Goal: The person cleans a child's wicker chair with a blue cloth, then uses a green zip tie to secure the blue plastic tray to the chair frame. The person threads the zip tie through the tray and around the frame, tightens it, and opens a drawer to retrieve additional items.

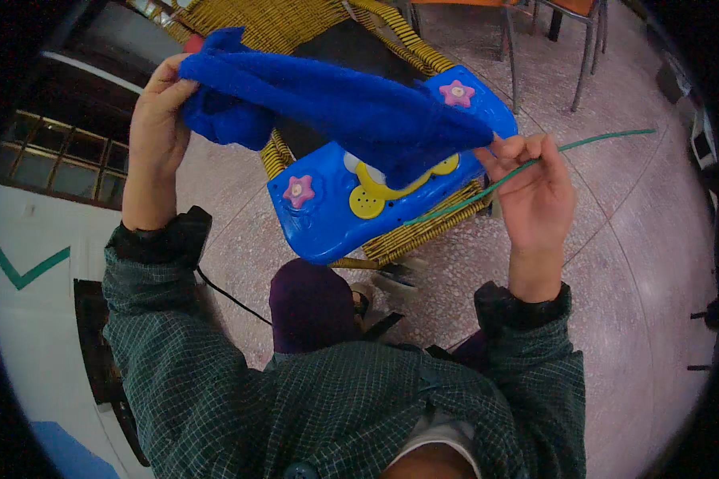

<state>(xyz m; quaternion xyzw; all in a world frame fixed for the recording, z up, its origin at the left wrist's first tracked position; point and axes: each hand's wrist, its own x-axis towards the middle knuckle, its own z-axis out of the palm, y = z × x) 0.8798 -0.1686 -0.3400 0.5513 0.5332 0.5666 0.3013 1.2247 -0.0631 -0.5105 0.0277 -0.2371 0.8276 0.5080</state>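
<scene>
Both hands hold a blue cloth (335, 104) up in the air, stretched sideways over a blue plastic panel (319, 231) with pink flower shapes and yellow parts. My left hand (158, 132) pinches the cloth's left end, where a bunched fold hangs down. My right hand (535, 184) has its fingertips on the cloth's right end, and a thin green cord (607, 137) crosses its fingers, running down to the panel. The cloth hides part of the panel, which rests on a yellow woven chair (427, 235) with a dark seat.
Metal-legged chairs with orange seats (571, 9) stand at the upper right on a speckled floor. A white wall (24, 319) with green and blue shapes and a dark-barred window (60, 160) are at the left. A black cable (232, 299) lies on the floor beside my legs.
</scene>
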